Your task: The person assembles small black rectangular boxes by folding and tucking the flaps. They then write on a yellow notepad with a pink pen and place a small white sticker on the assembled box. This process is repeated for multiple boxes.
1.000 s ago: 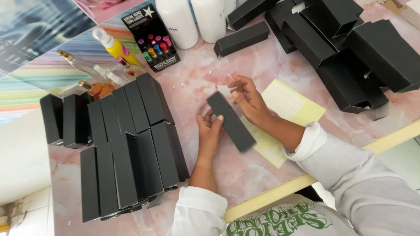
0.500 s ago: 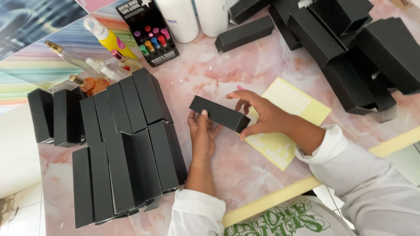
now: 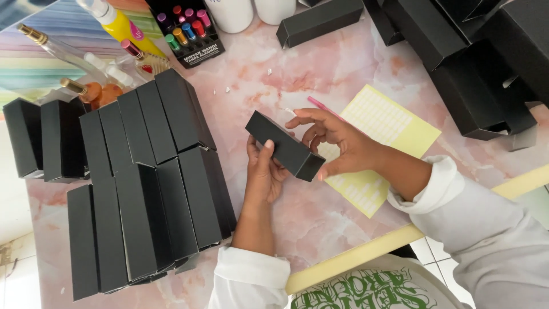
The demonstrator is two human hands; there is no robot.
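A long black cardboard box point(image 3: 284, 145) is held just above the pink marble table point(image 3: 297, 74), slanting from upper left to lower right. My left hand point(image 3: 264, 171) cups it from below, thumb pressed on its near side. My right hand point(image 3: 337, 140) grips its right end with fingers spread over the top. Under my right hand lies a yellow sheet of small labels point(image 3: 394, 123), with a pink pen point(image 3: 321, 107) partly hidden behind my fingers.
Rows of matching black boxes point(image 3: 146, 183) lie packed at the left. More black boxes point(image 3: 474, 63) are heaped at the upper right, and one lies alone point(image 3: 320, 22) at the top. Glass bottles point(image 3: 74, 57), a yellow bottle point(image 3: 123, 26) and a small bottle display card point(image 3: 186, 28) stand top left.
The box has been lifted off the table and turned in both hands. The camera has tilted, shifting the whole scene slightly.
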